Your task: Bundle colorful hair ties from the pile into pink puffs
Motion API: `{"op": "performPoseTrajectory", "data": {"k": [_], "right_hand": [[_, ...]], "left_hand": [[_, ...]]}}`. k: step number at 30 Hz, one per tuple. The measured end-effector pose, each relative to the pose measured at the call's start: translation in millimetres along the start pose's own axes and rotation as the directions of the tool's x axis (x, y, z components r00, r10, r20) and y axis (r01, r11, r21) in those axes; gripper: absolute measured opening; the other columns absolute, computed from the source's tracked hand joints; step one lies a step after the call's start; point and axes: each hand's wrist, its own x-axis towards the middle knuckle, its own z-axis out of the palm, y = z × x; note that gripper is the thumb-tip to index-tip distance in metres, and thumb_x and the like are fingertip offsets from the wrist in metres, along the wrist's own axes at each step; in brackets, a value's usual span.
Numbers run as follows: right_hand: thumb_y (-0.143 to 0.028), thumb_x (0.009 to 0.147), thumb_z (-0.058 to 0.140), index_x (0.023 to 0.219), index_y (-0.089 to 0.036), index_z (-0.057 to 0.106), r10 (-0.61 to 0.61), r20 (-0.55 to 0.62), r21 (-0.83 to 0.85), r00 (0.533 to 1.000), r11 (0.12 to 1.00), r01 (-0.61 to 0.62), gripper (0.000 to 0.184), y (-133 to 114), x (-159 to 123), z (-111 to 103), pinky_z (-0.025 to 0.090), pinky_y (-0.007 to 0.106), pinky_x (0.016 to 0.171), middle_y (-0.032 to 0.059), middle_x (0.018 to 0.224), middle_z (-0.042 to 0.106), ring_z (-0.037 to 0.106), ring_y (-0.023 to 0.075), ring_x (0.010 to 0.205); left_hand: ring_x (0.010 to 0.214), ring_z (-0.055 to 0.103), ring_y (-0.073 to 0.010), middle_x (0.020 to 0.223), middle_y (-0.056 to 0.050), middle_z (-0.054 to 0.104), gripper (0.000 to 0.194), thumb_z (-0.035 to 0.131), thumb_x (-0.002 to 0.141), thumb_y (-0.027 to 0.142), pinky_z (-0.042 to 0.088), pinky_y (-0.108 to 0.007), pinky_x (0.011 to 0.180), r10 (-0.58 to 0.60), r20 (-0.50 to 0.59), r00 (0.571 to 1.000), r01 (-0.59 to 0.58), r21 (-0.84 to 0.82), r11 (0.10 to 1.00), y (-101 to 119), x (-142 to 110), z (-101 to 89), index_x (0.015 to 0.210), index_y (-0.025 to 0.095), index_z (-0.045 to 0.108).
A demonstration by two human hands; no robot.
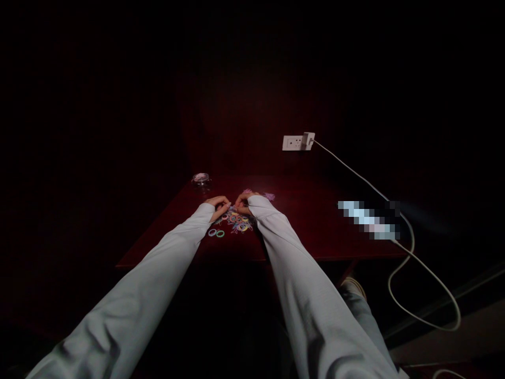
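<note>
A pile of small, many-coloured hair ties (240,223) lies on the dark red table (300,237). My left hand (218,204) is at the pile's far left edge, its fingers curled and pressed together. Facing it across a small gap, my right hand (243,201) bends its fingers inward over the far side of the pile. What either hand pinches is too small and dim to make out. Nearer to me lie a pale blue ring-shaped tie (212,232) and a green one (220,233). A purple bundle (269,196) sits just beyond my right wrist, partly covered by the sleeve.
A clear jar (201,180) with something pink at its top stands at the table's back left. On the wall is a socket (292,142) with a charger (308,139). Its white cable (355,174) runs to a blurred-out device (369,220) at the right edge.
</note>
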Motion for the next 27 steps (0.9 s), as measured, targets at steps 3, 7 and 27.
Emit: {"op": "performPoseTrajectory", "data": {"k": [3,7,27], "right_hand": [[-0.019,0.085,0.080,0.090,-0.023,0.078,0.007,0.004,-0.001,1.000,1.000,-0.007,0.007,1.4,-0.2,0.9,0.041,0.019,0.065,-0.0059,0.082,0.075,0.064,0.0087,0.072],[-0.022,0.085,0.080,0.091,-0.023,0.080,-0.005,-0.001,-0.007,1.000,1.000,0.005,0.006,2.8,-0.2,1.4,0.040,0.020,0.065,-0.0055,0.082,0.075,0.064,0.0091,0.071],[-0.019,0.089,0.079,0.094,-0.022,0.082,0.002,0.006,-0.056,1.000,0.998,-0.001,0.006,0.8,0.5,0.5,0.044,0.019,0.068,-0.0034,0.086,0.078,0.068,0.0109,0.078]], "left_hand": [[0.068,0.051,-0.0147,0.073,0.002,0.058,0.034,0.057,0.099,0.048,0.041,-0.025,0.069,-0.003,0.005,1.000,0.003,-0.006,1.000,1.0,-0.1,-0.4,0.088,0.019,0.071],[0.067,0.049,-0.0143,0.071,0.003,0.056,0.034,0.058,0.098,0.049,0.040,-0.025,0.068,-0.012,0.014,1.000,0.012,-0.022,1.000,2.1,-0.2,-0.8,0.087,0.019,0.071],[0.070,0.053,-0.0149,0.079,0.000,0.064,0.033,0.059,0.099,0.046,0.043,-0.025,0.070,0.035,0.023,0.999,-0.034,-0.053,0.998,8.7,0.4,-3.1,0.087,0.019,0.072]]}}
